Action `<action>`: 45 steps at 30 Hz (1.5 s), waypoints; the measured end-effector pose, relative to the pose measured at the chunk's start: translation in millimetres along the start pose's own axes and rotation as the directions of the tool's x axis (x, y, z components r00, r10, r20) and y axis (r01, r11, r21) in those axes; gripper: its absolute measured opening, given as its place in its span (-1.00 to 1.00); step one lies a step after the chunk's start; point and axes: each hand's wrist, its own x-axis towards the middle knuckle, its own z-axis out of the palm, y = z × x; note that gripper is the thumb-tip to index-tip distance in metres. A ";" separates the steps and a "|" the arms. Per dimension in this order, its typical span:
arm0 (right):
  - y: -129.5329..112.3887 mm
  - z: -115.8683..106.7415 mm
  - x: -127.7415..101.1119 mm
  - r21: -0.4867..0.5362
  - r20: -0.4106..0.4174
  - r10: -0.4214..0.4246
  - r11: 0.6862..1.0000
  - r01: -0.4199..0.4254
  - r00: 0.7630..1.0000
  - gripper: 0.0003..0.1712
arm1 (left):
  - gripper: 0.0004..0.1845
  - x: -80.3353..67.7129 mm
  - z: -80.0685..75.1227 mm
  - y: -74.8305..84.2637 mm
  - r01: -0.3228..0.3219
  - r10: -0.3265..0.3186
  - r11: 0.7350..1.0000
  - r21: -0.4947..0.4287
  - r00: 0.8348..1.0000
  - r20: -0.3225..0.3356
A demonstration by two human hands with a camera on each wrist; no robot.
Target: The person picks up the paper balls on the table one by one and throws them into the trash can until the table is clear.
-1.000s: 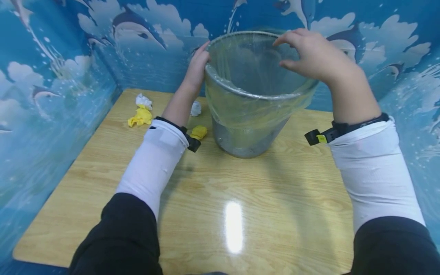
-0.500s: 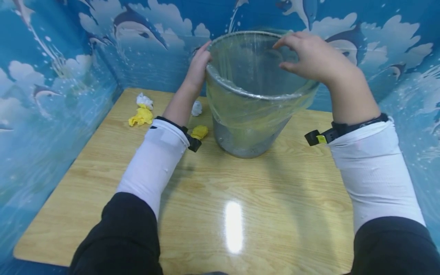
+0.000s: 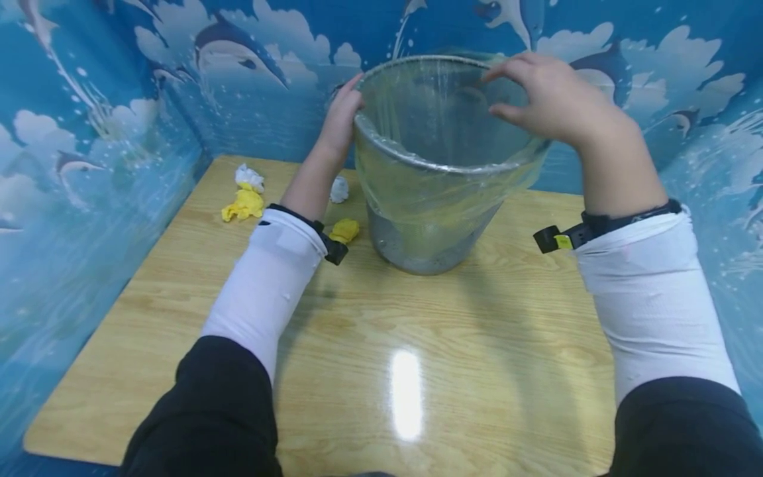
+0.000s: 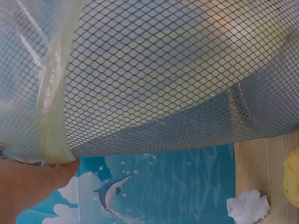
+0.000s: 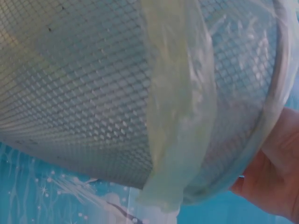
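Note:
A grey mesh trash can [image 3: 420, 252] stands upright at the back of the table. A thin, clear yellowish trash bag [image 3: 435, 202] lines it and folds down over the outside of the rim. My left hand [image 3: 341, 122] grips the bag at the left rim; in the left wrist view its fingers [image 4: 60, 171] meet the bag's folded edge [image 4: 55, 116]. My right hand [image 3: 551, 99] arches over the right rim, thumb and fingers spread apart above the can's mouth. In the right wrist view, that hand [image 5: 278, 172] sits beside the rim, partly cut off.
Left of the can lie crumpled papers: one white ball [image 3: 249, 177] against a yellow one [image 3: 243, 203], another white ball [image 3: 339, 190] and another yellow ball [image 3: 344, 230]. A dolphin-print sheet [image 3: 280, 99] hangs close behind the wooden table [image 3: 346, 371].
My right hand has shifted slightly to the right over the rim, its forearm along with it. The left hand and the can stay in nearly the same place.

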 end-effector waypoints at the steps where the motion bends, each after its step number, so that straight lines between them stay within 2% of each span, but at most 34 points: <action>1: 1.7 -0.7 -1.2 -0.001 -0.009 0.002 1.000 -0.002 1.000 -0.42 | -0.36 0.0 -0.1 -0.3 -0.002 0.002 1.000 0.000 1.000 0.001; 5: 12.3 -1.9 -7.6 -0.004 -0.036 0.035 0.999 -0.035 0.999 -0.40 | -0.35 -0.5 -0.5 -0.4 -0.006 0.006 1.000 0.001 1.000 0.005; 12: 41.2 -5.7 -29.2 0.044 -0.077 0.152 0.988 -0.149 0.985 -0.36 | -0.34 0.2 -1.2 0.5 -0.005 0.005 1.000 -0.005 1.000 0.012; 18: 75.6 4.7 -60.6 0.047 -0.075 0.296 0.955 -0.293 0.952 -0.31 | -0.35 0.3 -0.8 0.4 0.002 -0.002 1.000 -0.001 1.000 0.012; 25: 117.5 33.2 -93.4 0.035 0.008 0.431 0.901 -0.431 0.902 -0.25 | -0.35 0.8 -0.1 1.3 0.010 -0.010 1.000 0.007 1.000 0.015; 33: 151.6 75.0 -133.9 0.010 0.085 0.458 0.888 -0.460 0.885 -0.19 | -0.35 2.1 0.2 1.0 0.013 -0.013 1.000 -0.005 0.999 0.034; 41: 180.9 114.0 -167.4 0.056 0.186 0.368 0.922 -0.384 0.911 -0.09 | -0.35 2.1 0.8 0.3 0.015 -0.015 1.000 -0.022 1.000 0.024; 45: 190.9 138.3 -188.4 0.036 0.212 0.387 0.915 -0.403 0.897 -0.03 | -0.34 2.7 0.0 -0.3 0.012 -0.011 1.000 -0.028 1.000 0.026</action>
